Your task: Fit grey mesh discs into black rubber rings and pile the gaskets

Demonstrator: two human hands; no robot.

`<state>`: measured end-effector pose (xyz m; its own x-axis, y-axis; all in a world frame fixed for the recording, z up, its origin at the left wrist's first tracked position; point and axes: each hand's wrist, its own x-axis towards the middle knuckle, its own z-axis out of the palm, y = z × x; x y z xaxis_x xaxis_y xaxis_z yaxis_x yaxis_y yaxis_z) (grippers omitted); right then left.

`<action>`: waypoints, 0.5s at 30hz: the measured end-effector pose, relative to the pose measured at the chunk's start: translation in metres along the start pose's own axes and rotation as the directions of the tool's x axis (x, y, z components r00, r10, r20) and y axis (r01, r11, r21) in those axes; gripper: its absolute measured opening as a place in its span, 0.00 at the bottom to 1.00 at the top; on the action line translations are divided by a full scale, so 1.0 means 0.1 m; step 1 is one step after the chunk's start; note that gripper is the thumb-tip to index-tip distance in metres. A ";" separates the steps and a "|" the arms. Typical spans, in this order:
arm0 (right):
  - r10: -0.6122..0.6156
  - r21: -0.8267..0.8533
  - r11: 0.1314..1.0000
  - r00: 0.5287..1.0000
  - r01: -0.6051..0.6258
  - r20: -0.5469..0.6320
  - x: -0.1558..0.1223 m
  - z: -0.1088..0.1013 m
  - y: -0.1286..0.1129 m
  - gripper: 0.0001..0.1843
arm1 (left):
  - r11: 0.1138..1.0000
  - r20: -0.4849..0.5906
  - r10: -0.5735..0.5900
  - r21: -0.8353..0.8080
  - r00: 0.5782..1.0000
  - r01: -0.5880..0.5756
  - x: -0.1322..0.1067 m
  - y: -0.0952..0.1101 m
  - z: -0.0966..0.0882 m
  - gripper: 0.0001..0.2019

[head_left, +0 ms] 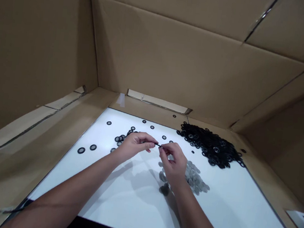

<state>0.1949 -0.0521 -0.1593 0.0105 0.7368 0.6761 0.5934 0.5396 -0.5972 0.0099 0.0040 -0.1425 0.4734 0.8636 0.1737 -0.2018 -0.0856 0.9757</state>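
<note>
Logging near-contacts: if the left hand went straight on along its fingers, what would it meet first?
Probably the right hand, at its fingertips, just past the thin dark piece between it and the left hand; depth is unclear.

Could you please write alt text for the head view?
A left hand and right hand pinch a thin black piece above a white panel. Gray discs lie by the right hand, black rings are heaped beyond, and black-rimmed discs lie leftward.

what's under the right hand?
Grey discs on the white panel, showing on both sides of the right hand. Whether more lie directly beneath can't be seen; hand and wrist cover that.
</note>
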 end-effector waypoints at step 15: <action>-0.164 -0.072 0.984 0.986 0.165 0.023 -0.01 -0.06 0.00 0.08 | 0.999 0.028 -0.035 0.003 0.999 0.035 0.00 -0.04 0.00 0.14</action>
<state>0.2001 -0.0550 -0.1573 -0.1055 0.6473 0.7549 0.6430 0.6235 -0.4447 0.0107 0.0039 -0.1470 0.5039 0.8519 0.1428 -0.1823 -0.0567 0.9816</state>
